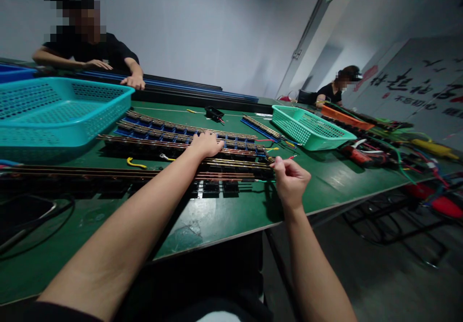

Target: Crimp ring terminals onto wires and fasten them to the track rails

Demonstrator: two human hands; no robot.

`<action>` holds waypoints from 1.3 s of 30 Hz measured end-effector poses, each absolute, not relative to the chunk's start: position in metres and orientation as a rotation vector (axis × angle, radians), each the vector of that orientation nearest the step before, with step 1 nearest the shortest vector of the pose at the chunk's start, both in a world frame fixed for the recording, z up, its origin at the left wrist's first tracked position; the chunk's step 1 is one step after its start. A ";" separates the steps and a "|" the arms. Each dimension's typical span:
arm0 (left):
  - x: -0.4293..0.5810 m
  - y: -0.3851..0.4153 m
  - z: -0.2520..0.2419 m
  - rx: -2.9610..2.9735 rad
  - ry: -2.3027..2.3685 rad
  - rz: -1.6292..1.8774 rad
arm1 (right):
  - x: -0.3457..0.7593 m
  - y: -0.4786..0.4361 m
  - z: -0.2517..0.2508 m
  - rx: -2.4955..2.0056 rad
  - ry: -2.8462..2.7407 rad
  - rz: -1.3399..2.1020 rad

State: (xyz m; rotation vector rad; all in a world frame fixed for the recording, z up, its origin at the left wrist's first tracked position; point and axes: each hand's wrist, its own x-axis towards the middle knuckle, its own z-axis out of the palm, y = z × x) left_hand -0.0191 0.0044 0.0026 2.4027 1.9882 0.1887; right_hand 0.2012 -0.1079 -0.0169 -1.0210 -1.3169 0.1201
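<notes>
Long strips of brass-coloured rods on blue and black holders [162,129] lie side by side on the green table [217,221]. My left hand [207,143] rests on top of these strips near their middle, its fingers partly spread over the rods. At the right end of the strips is my right hand [291,177], with thumb and fingers pinched together close to the rod tips. What the pinch holds is too small to make out. A longer strip with copper-coloured rods [90,171] runs along the near side, passing beneath my left forearm.
A turquoise basket [65,134] stands at the left, a green basket [311,129] at the right. A yellow wire piece [136,163] and a small black part [214,114] lie nearby. Two people sit beyond. Tools and wires [369,155] lie far right.
</notes>
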 end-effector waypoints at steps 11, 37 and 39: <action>-0.019 0.004 0.002 2.409 1.994 0.190 | 0.201 -0.111 -0.024 -0.970 -1.886 -0.058; -0.018 0.004 0.003 2.395 1.986 0.194 | 0.204 -0.101 -0.006 -0.882 -0.768 0.427; -0.018 0.003 0.003 2.391 1.989 0.188 | 0.205 -0.102 -0.005 -0.871 -0.753 0.444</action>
